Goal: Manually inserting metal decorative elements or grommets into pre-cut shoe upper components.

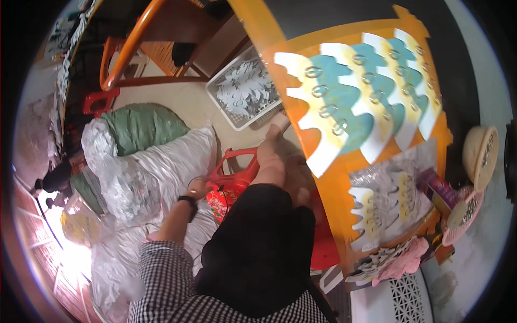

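Note:
My left hand (199, 188), with a dark watch on its wrist, reaches down beside my knee. It is at the near left side of a red plastic stool (237, 171), next to a red patterned item (225, 200) with some gold and green on it. The hand's fingers are small and partly turned away, so their grip does not show. My right hand is out of the picture. On the orange-edged table (301, 129) to the right lie several white-and-yellow wavy-edged strips (323, 107) with metal rings on them, over a teal surface.
Large white sacks (183, 156) and a green sack (142, 126) crowd the left. A white basket (237, 124) of grey-white cut pieces stands on the floor ahead. A clear bag (393, 199), a purple box (437, 188), a beige bowl (467, 153) and a pink cloth (404, 262) sit at the right.

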`<state>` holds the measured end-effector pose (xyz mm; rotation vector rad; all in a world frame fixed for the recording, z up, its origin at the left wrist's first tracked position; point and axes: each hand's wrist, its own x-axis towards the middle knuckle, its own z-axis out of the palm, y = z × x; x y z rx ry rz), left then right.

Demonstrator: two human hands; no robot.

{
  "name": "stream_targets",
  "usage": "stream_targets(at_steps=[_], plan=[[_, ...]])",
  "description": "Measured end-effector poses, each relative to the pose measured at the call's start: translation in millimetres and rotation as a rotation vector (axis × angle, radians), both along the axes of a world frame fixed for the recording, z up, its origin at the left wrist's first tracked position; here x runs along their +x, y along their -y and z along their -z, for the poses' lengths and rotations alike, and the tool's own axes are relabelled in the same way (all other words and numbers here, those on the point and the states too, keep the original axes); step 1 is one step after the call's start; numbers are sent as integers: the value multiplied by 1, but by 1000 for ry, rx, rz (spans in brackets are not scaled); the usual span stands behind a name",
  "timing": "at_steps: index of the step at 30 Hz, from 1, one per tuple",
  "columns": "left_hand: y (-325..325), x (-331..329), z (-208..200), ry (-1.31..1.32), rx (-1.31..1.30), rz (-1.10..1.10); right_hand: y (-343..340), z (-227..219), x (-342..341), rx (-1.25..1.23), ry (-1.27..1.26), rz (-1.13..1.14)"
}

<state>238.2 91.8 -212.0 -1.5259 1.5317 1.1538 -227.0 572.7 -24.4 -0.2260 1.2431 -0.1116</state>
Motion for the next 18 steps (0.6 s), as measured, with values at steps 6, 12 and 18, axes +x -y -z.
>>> stream_targets(at_steps=[6,12,18], plan=[[-63,-66,92,41,-54,163,3,20,-33,0,83,-165],[-38,-111,129,100,325,560,-11,28,-60,-1,140,-256],[-33,-97,173,224,499,415,3,65,-91,-86,151,-316]])
